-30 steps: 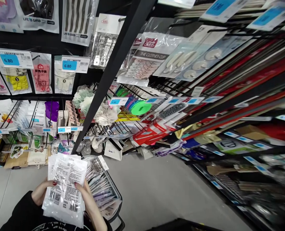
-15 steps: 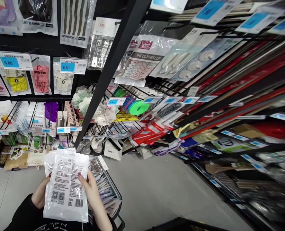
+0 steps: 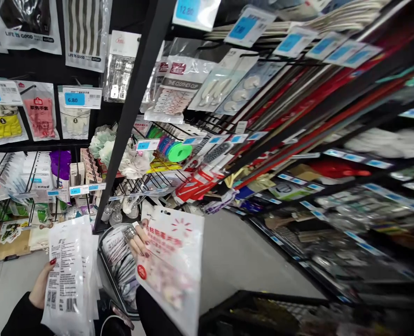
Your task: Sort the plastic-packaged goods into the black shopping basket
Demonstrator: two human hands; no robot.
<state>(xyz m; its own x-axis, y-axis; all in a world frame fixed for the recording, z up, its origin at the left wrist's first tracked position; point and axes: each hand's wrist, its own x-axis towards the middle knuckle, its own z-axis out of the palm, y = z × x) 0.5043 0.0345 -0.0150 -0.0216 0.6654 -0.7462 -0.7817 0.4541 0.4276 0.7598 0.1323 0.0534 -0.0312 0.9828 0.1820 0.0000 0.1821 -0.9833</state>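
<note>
My left hand (image 3: 44, 281) grips a stack of white plastic packets (image 3: 67, 275) at its left edge, with the printed text side facing me. My right hand (image 3: 139, 241) holds a large white packet with red print (image 3: 173, 261), tilted, by its upper left edge. Pinkish contents show in its lower part, slightly blurred. Between my hands is a dark-rimmed shopping basket (image 3: 106, 270) filled with several flat packets (image 3: 122, 261). The white packet with red print hides part of the basket's right side.
A black shelf post (image 3: 131, 98) stands ahead. Left of it hang packaged gloves (image 3: 38, 112); right of it hang clothes clip packs (image 3: 173, 93) and green discs (image 3: 179, 151). Shelves of kitchenware line the right side. Grey floor (image 3: 235, 252) runs between, with a dark crate-like edge (image 3: 242, 298) at the bottom.
My right hand has left the stack and moved right, now holding a packet with red print beside the basket. My left hand keeps the other packets, lower and further left. The view has shifted right.
</note>
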